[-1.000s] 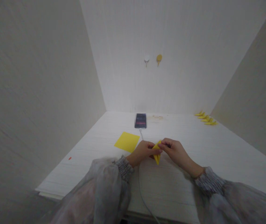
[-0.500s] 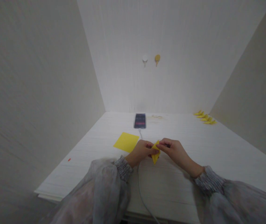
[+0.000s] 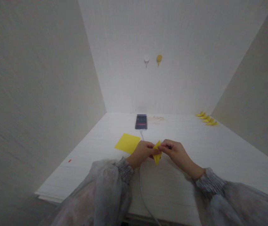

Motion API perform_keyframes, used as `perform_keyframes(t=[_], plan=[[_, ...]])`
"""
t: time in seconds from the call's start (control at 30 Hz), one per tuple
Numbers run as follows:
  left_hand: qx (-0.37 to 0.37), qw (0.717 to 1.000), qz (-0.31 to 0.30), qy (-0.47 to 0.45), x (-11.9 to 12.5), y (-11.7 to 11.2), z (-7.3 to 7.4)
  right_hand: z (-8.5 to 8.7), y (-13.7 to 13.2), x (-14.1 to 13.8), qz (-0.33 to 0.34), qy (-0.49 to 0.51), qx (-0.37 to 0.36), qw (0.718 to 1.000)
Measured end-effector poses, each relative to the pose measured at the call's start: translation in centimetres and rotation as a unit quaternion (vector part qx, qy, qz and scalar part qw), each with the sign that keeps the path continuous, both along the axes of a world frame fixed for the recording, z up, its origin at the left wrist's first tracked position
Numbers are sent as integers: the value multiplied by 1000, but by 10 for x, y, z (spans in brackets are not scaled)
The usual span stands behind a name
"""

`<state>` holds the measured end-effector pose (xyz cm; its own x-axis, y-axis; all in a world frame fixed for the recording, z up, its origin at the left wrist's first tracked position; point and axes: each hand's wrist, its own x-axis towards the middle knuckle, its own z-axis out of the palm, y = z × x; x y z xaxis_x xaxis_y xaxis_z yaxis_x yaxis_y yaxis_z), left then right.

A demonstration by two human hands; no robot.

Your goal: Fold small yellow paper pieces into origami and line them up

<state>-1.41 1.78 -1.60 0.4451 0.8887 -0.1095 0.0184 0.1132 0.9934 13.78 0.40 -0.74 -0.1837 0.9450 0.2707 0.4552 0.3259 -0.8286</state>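
Note:
A small piece of folded yellow paper [image 3: 157, 158] is held up between my two hands above the white table. My left hand [image 3: 143, 152] pinches it from the left, thumb across its front face. From the right, my right hand [image 3: 174, 150] grips its upper edge between thumb and index finger. The paper has a narrow diamond shape, with one point up and one down; its back side is hidden. Just behind my left hand lies a flat yellow paper sheet [image 3: 126, 142], its near right corner covered by the hand.
A phone with a blurred screen [image 3: 141, 121] stands at the back, its grey cable [image 3: 141, 188] running under my hands to the front edge. Several folded yellow paper figures [image 3: 206, 119] line the back right. Two hooks hang on the rear wall [image 3: 124, 84]. A red speck [image 3: 69, 160] lies left.
Both hands keep hold of the folded paper in nearly the same place. The paper's tip has shifted very slightly. Nothing was let go.

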Motion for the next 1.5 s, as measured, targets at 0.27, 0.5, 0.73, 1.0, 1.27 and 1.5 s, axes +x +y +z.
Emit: perform_keyframes(t=[0.27, 0.5, 0.73, 1.0, 1.27, 1.5], plan=[[-18, 999, -44, 18, -1, -1, -1, -3, -1, 2, 0, 75, 8, 997], [-16, 997, -50, 55, -1, -2, -7, 5, -4, 4, -27, 115, 46, 992], [25, 992, 77, -92, 1, 3, -4, 0, 1, -2, -42, 147, -44, 987], [109, 980, 119, -120, 3, 1, 2, -13, -2, -13, 60, 140, -140, 978], [100, 980, 119, -124, 4, 0, 4, -3, -6, -13, 46, 145, -132, 980], [85, 980, 143, -108, 3, -1, 7, -5, -6, -13, 32, 140, -128, 981]])
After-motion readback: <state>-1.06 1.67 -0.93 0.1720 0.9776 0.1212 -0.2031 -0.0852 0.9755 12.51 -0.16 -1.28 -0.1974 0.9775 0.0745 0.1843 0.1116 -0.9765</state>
